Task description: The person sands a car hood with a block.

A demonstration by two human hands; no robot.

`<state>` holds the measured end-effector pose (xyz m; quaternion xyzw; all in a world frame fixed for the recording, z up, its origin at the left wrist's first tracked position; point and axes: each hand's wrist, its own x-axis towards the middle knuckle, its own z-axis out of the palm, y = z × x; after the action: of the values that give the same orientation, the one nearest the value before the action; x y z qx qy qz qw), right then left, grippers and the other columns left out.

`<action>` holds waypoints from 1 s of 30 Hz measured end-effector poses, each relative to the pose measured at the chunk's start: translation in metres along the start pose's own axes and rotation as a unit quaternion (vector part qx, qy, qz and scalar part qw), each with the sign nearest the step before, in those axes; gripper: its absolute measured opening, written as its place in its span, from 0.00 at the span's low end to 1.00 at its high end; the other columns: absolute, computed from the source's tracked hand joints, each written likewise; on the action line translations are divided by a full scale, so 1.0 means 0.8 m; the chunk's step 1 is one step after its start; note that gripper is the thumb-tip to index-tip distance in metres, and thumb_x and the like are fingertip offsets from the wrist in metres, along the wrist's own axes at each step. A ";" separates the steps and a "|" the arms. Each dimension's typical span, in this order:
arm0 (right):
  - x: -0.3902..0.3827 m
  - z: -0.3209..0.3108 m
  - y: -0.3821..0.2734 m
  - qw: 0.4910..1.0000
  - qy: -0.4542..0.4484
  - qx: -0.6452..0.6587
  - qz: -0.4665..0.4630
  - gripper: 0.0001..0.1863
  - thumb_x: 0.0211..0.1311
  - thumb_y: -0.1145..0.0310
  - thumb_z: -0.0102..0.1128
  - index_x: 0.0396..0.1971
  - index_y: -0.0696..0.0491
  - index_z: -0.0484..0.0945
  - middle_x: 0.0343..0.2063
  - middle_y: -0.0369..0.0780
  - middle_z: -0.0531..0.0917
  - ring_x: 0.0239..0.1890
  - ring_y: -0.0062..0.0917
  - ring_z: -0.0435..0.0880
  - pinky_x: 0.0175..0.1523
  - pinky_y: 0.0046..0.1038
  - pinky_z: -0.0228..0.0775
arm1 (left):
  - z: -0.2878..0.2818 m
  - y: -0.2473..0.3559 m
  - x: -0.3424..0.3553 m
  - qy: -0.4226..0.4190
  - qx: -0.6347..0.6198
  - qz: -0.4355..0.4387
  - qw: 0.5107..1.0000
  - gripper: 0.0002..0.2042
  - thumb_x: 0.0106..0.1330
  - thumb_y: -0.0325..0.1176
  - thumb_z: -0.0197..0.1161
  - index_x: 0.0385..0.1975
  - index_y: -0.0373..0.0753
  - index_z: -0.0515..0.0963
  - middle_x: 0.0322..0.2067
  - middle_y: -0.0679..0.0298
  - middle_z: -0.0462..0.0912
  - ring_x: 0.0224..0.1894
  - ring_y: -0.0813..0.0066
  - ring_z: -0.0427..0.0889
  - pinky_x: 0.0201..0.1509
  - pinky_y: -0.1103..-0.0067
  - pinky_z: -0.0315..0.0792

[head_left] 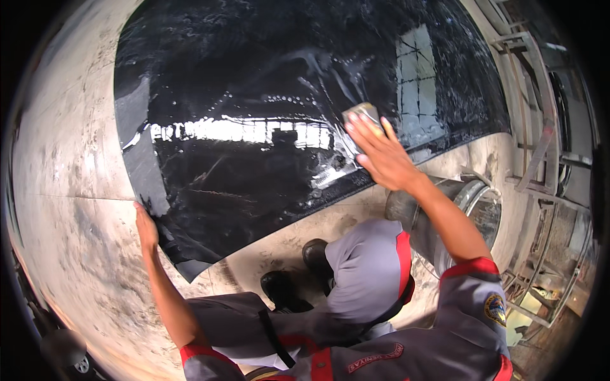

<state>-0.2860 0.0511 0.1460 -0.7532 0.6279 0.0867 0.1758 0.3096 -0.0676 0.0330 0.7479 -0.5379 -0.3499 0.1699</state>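
A large black sheet (267, 76) has a wet, glossy surface with pale streaks, droplets and bright reflections. My right hand (381, 152) is on its right half, pressing a small tan-grey pad (361, 110) to the surface, fingers over the pad. Whitish suds lie just below and left of it. My left hand (147, 225) holds the sheet's left edge near the lower corner; some of its fingertips are hard to make out.
Pale, stained floor tiles (70, 159) surround the sheet. A metal cylindrical container (470, 213) stands under my right forearm. Metal frames (540, 146) line the right side. My shoes (279, 286) and bent knee are below the sheet's lower edge.
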 end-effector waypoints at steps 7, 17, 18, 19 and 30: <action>0.154 -0.058 -0.014 0.976 0.208 -0.033 0.054 0.32 0.79 0.54 0.36 0.77 0.51 0.52 0.79 0.37 0.49 0.80 0.33 0.49 0.78 0.59 0.34 | 0.009 -0.001 -0.005 0.020 0.016 -0.001 1.000 0.41 0.80 0.61 0.30 0.69 0.23 0.62 0.69 0.37 0.65 0.74 0.47 0.62 0.77 0.69 0.54; 0.216 -0.067 0.026 0.973 0.217 -0.012 0.074 0.33 0.80 0.53 0.30 0.78 0.50 0.49 0.80 0.40 0.47 0.81 0.35 0.43 0.78 0.59 0.30 | 0.009 0.021 -0.018 0.035 0.026 -0.003 0.999 0.39 0.80 0.61 0.31 0.60 0.24 0.71 0.57 0.34 0.77 0.64 0.36 0.72 0.68 0.61 0.63; 0.226 -0.068 0.028 0.965 0.237 0.006 0.109 0.32 0.79 0.54 0.32 0.77 0.51 0.50 0.79 0.40 0.48 0.81 0.34 0.43 0.78 0.60 0.32 | 0.011 0.024 -0.020 0.037 0.037 -0.008 0.999 0.39 0.80 0.61 0.31 0.60 0.24 0.71 0.56 0.33 0.77 0.63 0.35 0.72 0.67 0.61 0.64; 0.223 -0.058 0.026 0.969 0.220 0.000 0.109 0.32 0.79 0.54 0.32 0.78 0.51 0.50 0.80 0.39 0.47 0.81 0.34 0.42 0.79 0.59 0.31 | 0.010 0.028 -0.020 0.029 0.051 -0.009 0.998 0.39 0.79 0.61 0.31 0.59 0.24 0.71 0.56 0.33 0.77 0.63 0.35 0.73 0.67 0.60 0.64; -0.056 0.062 0.061 0.964 0.196 0.100 0.151 0.29 0.82 0.56 0.31 0.78 0.47 0.53 0.79 0.38 0.51 0.81 0.34 0.46 0.80 0.51 0.32 | -0.003 0.025 -0.005 -0.023 0.126 -0.022 0.992 0.42 0.76 0.66 0.34 0.62 0.26 0.70 0.56 0.29 0.76 0.64 0.34 0.72 0.68 0.59 0.64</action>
<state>-0.3383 0.1030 0.1085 -0.6302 0.7622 -0.1002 0.1088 0.2969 -0.0715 0.0487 0.7665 -0.5651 -0.3004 0.0541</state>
